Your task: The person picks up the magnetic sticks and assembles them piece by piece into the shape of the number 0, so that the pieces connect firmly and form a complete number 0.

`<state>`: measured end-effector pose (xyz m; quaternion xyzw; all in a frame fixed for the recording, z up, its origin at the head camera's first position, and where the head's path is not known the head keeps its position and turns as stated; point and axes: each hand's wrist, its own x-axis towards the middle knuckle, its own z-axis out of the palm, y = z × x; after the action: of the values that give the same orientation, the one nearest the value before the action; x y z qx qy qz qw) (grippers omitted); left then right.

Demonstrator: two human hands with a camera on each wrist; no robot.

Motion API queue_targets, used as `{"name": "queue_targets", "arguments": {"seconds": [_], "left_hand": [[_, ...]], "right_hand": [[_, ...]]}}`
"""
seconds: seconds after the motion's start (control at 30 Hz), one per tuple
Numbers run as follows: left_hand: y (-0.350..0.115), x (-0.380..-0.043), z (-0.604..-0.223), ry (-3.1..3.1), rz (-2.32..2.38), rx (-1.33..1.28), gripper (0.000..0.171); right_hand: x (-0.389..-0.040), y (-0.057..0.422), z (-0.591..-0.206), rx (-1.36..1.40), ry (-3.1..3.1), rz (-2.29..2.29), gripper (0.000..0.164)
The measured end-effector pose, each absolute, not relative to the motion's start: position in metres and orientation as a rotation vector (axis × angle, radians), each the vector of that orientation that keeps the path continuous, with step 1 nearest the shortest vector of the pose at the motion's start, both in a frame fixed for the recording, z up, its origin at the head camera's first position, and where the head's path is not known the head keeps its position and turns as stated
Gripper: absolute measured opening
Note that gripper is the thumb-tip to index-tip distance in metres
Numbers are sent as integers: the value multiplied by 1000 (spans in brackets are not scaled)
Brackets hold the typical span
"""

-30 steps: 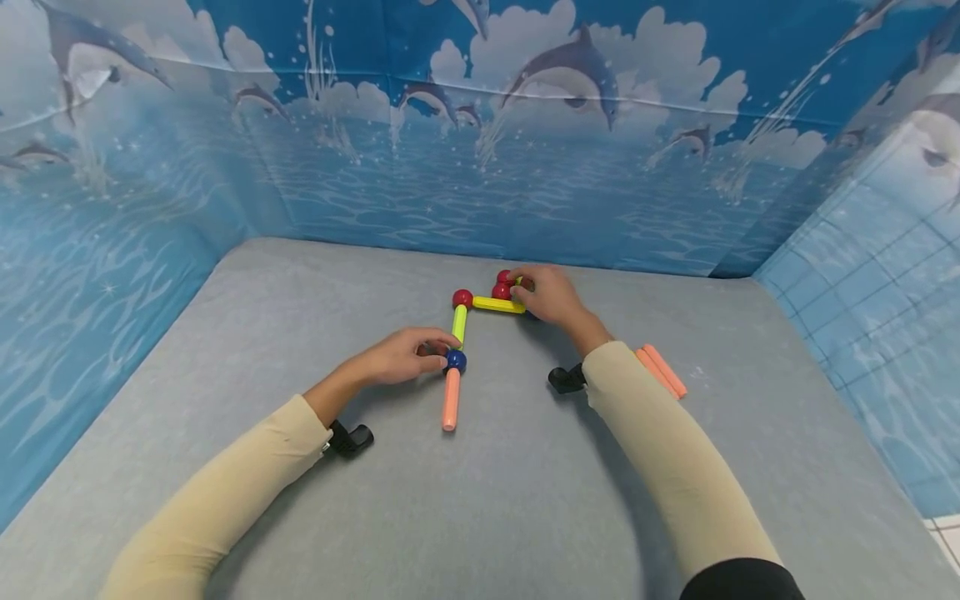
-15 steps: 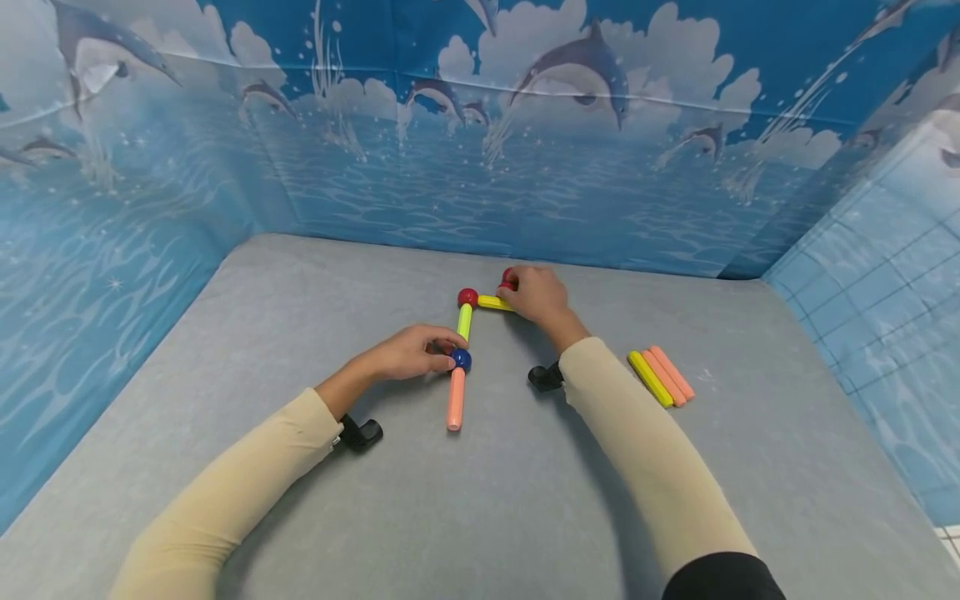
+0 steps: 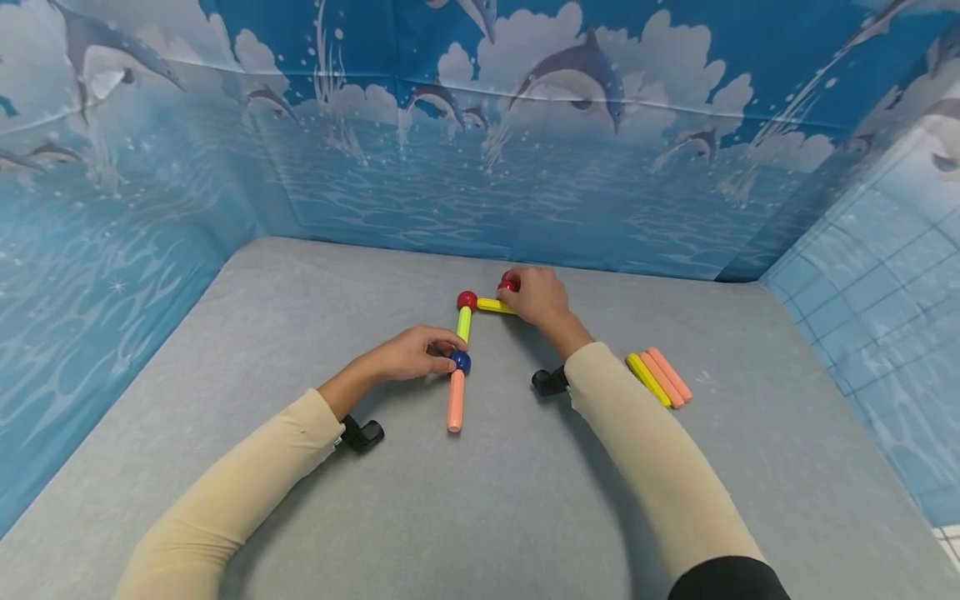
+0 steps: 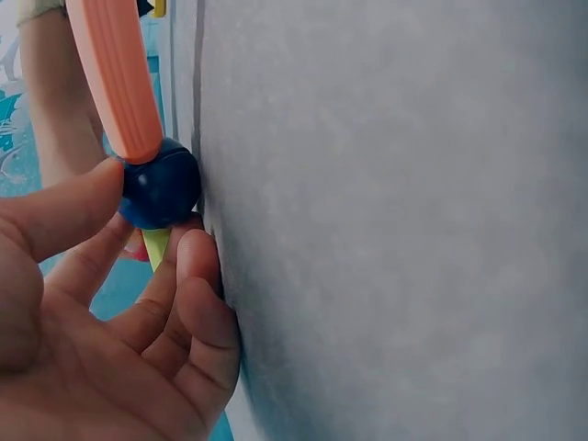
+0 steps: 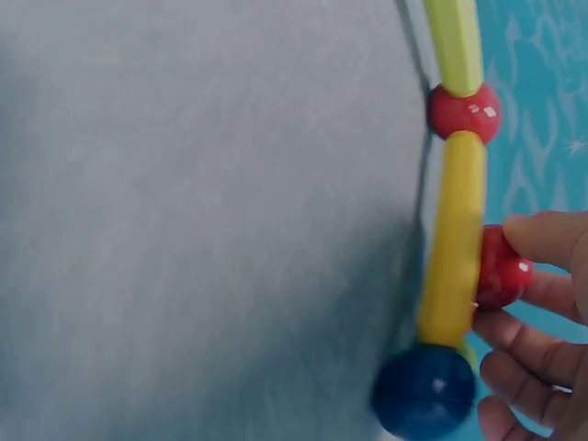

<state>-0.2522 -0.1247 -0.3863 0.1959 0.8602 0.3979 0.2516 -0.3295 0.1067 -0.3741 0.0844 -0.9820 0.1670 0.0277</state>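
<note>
In the head view my left hand (image 3: 411,353) pinches a blue ball (image 3: 461,362) between thumb and fingers; the left wrist view shows the same blue ball (image 4: 163,188). An orange stick (image 3: 455,402) joins the ball on the near side, a lime stick (image 3: 465,323) on the far side. That lime stick runs to a red ball (image 3: 467,300), from which a yellow stick (image 3: 495,306) extends right. My right hand (image 3: 542,295) grips another red ball (image 5: 502,268) beside the yellow stick. A second blue ball (image 5: 424,392) sits at the yellow stick's end, hidden in the head view.
Right of my right forearm, a yellow stick (image 3: 647,380) and two orange sticks (image 3: 670,375) lie side by side on the grey tabletop (image 3: 480,508). A dolphin-print curtain (image 3: 375,183) hangs behind the table and along its sides.
My right hand has shifted slightly left and now covers more of the red balls and the yellow stick. The arm has uncovered a loose yellow stick. My left hand stays on the blue ball.
</note>
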Motion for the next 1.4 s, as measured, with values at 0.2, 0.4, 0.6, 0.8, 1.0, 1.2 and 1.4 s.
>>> {"name": "queue_targets", "arguments": {"seconds": [0.2,0.4,0.6,0.8,1.0,1.2,1.4], "left_hand": [[-127,-251,-386,2374,1071,543,36],[-131,-250,-383,2394,1060,521,35],[-130,-253,-383,2395,1064,511,35],[-126,-254,-382,2403,1056,531,35],[-123,-256,-382,2415,1054,511,35],[-118,-261,-386,2405,1047,509,35],[-116,-264,-386,2380,1047,507,36]], "right_hand": [[-306,122,-362,535,-2983,515,35],[-275,141,-357,813,-3007,460,30],[-249,151,-363,938,-3043,507,27],[-230,155,-371,972,-3065,560,28],[-224,154,-377,887,-3108,575,31],[-216,156,-379,867,-3105,626,34],[-202,158,-380,886,-3082,662,32]]}}
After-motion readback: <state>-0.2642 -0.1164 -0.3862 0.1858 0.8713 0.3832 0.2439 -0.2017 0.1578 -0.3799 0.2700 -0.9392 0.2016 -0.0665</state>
